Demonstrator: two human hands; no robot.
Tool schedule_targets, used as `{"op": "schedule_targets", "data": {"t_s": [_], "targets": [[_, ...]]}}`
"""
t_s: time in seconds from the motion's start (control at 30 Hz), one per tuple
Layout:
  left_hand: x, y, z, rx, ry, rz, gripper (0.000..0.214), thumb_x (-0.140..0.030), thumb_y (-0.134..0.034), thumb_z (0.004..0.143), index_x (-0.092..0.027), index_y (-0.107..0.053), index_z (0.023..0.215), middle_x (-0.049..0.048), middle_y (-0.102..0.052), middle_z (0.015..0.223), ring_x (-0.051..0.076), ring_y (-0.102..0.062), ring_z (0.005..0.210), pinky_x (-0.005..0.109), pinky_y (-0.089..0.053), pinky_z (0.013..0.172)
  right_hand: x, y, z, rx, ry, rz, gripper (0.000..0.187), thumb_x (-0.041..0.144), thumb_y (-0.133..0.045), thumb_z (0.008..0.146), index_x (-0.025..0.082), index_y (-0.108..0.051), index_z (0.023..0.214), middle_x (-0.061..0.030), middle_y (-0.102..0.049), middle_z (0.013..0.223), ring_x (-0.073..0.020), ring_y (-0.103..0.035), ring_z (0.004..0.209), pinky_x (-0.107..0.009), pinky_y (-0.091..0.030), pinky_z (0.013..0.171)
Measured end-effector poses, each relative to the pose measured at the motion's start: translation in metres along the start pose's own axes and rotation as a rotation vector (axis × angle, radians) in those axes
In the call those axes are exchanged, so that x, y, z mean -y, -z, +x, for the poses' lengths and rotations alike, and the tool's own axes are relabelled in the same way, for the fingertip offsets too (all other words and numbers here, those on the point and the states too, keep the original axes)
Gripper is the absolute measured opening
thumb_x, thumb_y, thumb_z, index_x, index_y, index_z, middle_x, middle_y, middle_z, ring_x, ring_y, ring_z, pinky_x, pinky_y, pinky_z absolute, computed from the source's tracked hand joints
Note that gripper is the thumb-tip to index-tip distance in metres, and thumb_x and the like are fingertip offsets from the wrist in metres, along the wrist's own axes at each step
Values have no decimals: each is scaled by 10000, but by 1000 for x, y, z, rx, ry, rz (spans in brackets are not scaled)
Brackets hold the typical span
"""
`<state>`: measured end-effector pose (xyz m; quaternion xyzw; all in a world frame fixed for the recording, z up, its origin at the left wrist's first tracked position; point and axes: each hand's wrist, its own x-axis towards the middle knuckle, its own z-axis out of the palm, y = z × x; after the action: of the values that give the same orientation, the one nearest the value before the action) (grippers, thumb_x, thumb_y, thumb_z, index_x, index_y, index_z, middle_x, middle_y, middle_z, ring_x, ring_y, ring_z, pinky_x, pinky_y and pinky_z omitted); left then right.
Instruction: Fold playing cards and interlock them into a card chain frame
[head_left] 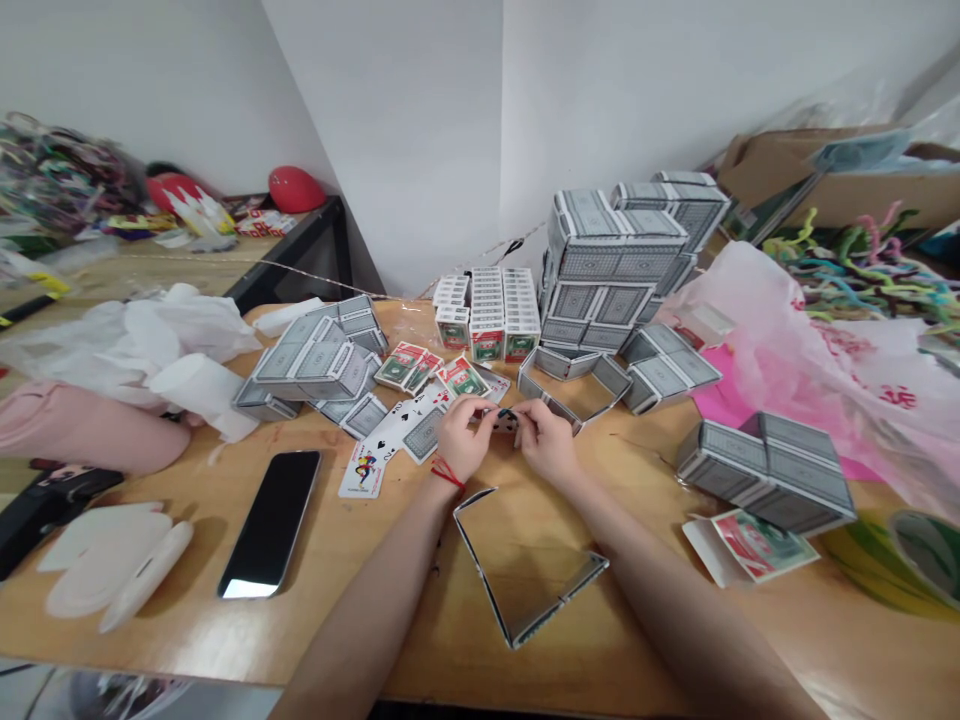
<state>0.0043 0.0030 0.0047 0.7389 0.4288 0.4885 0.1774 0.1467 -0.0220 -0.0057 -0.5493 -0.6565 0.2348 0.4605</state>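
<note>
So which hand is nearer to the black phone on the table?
Left. The left hand is to the right of the phone, not touching it; the right hand lies beyond the left one, farther away.

On the tan wood-grain table [187,620], grey lattice-printed card stacks [615,250] rise at one o'clock, red-and-green boxes [487,345] sit at twelve, white playing cards [397,420] with black spades fan at ten, a glossy black phone [271,522] lies at eight, and a translucent pink bag [810,370] with red print spreads at three.
</note>
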Motion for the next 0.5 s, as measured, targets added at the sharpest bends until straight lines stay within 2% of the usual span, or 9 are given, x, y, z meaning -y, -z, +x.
{"op": "schedule_targets", "data": {"t_s": [0.23, 0.5], "targets": [[0, -1, -2, -18, -37, 28, 135, -202, -450, 822, -168, -580, 815, 49, -604, 833, 125, -567, 788, 261, -469, 707, -3, 0, 0, -23, 44, -89, 158, 214, -370, 818, 223, -528, 816, 14, -545, 521, -144, -540, 519, -246, -408, 555], [2, -2, -4, 14, -57, 85, 256, -61, -375, 783, -182, -570, 897, 56, -586, 888, 147, -553, 856, 282, -460, 769, -1, 2, 1, -32, 57, -118, 168, 176, -362, 803, 222, -523, 796, 7, -550, 542, -143, -538, 536, -240, -399, 552]]}}
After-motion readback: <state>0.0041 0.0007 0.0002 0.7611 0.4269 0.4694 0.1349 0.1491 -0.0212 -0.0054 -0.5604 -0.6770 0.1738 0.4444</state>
